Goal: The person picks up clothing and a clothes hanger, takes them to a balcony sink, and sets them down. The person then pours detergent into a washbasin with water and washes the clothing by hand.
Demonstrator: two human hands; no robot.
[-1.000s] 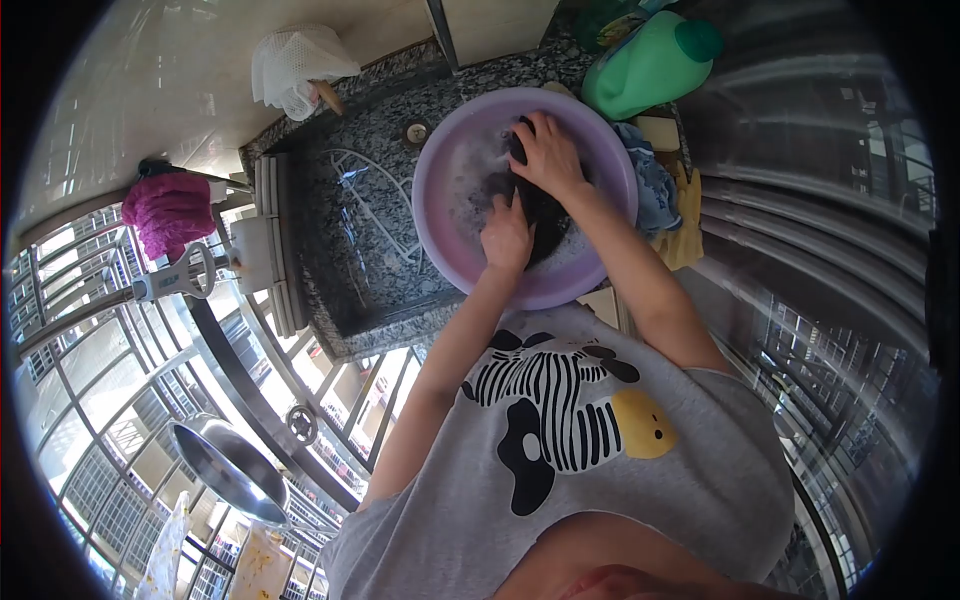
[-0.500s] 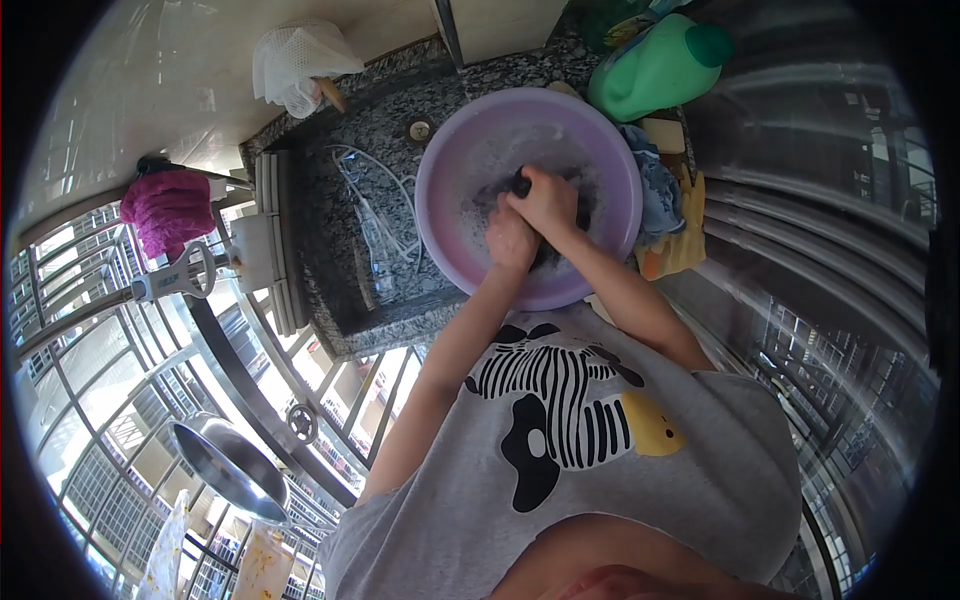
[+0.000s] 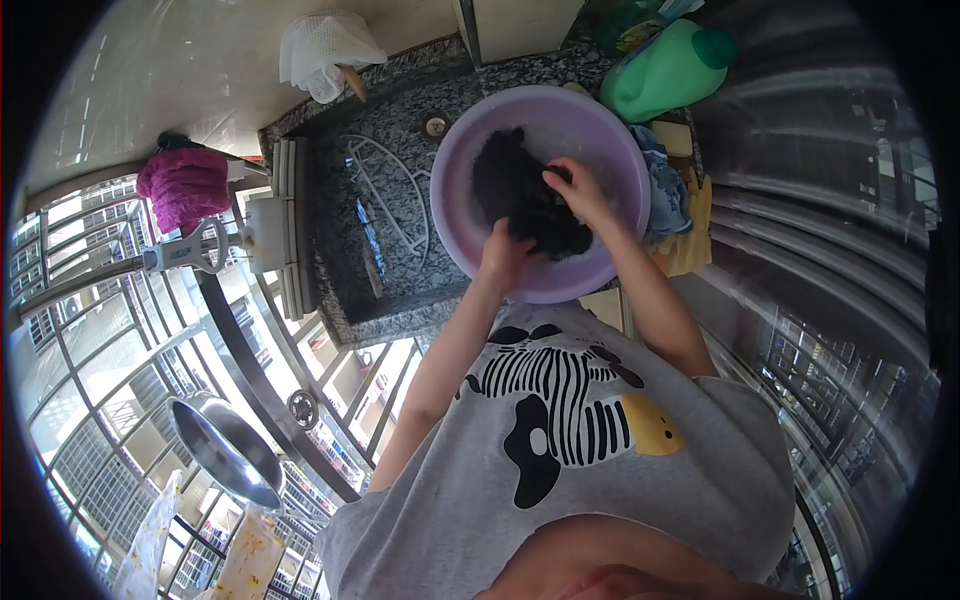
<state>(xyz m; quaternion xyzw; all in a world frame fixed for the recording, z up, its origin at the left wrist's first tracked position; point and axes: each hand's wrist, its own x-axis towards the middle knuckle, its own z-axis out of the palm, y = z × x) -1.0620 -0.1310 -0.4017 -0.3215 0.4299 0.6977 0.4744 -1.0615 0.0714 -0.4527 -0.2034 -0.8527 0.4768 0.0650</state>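
Note:
A black cloth item (image 3: 512, 180) lies spread and bunched in the purple basin (image 3: 446, 235); its exact kind cannot be made out. Greyish, sudsy water shows around it. My left hand (image 3: 506, 257) grips the lower left edge of the cloth, with part of the fingers hidden by it. On the other side, my right hand (image 3: 580, 194) pinches the cloth's right edge between thumb and fingers.
Left of the basin is a granite sink (image 3: 340, 200) with a wire rack (image 3: 408, 190) in it. A green detergent bottle (image 3: 665, 75), blue cloth (image 3: 668, 190) and yellow glove (image 3: 695, 235) sit along the right. A white mesh bag (image 3: 320, 60) hangs behind.
My hands were pressed together over the bunched black cloth. Now they are apart, the right one farther right, and the cloth is opened out wider and shows above the water.

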